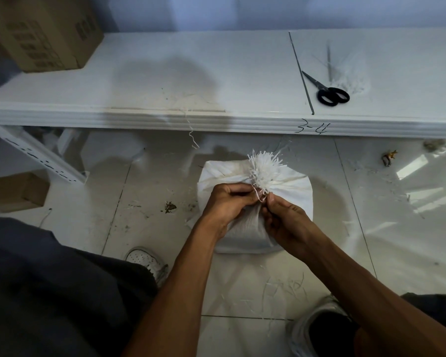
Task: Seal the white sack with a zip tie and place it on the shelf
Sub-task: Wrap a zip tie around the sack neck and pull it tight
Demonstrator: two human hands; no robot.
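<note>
A white woven sack stands on the tiled floor in front of the shelf, its mouth gathered into a frayed tuft. My left hand grips the gathered neck from the left, fingers curled. My right hand pinches a thin white strand or tie right at the neck, touching the left fingers. Whether that strand is the zip tie I cannot tell. The white shelf runs across the frame just beyond the sack. A bundle of white zip ties lies on the shelf at the right.
Black-handled scissors lie on the shelf beside the ties. A cardboard box stands on the shelf's left end, a smaller one on the floor at left. My shoes flank the sack; frayed threads litter the floor.
</note>
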